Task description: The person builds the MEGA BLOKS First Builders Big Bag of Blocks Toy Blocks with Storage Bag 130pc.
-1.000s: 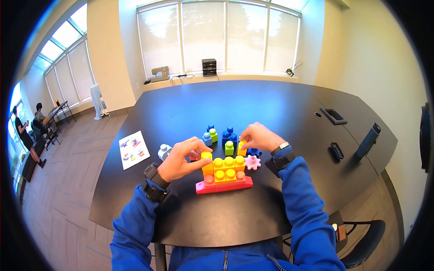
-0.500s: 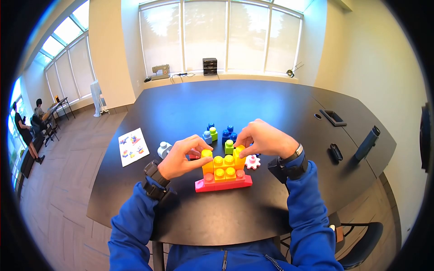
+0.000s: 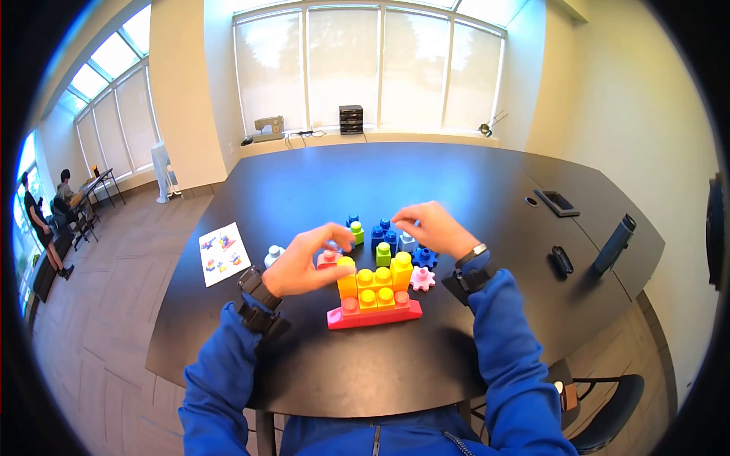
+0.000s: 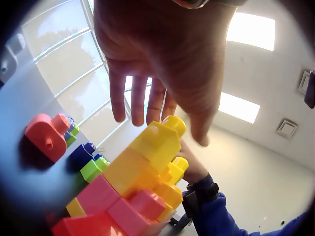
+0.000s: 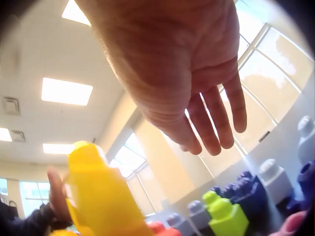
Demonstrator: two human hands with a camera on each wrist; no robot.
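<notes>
The block model stands upright on the counter, long axis crosswise. Beyond it, between left hand and right hand, stand a green block and dark blue blocks; a pink gear sits nearer the right. Both hands' fingers extend loosely, the left's beside the model, contact unclear.

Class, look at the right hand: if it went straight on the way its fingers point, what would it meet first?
The right hand would probably meet the dark blue blocks first; depth is unclear, so it might pass over them.
</notes>
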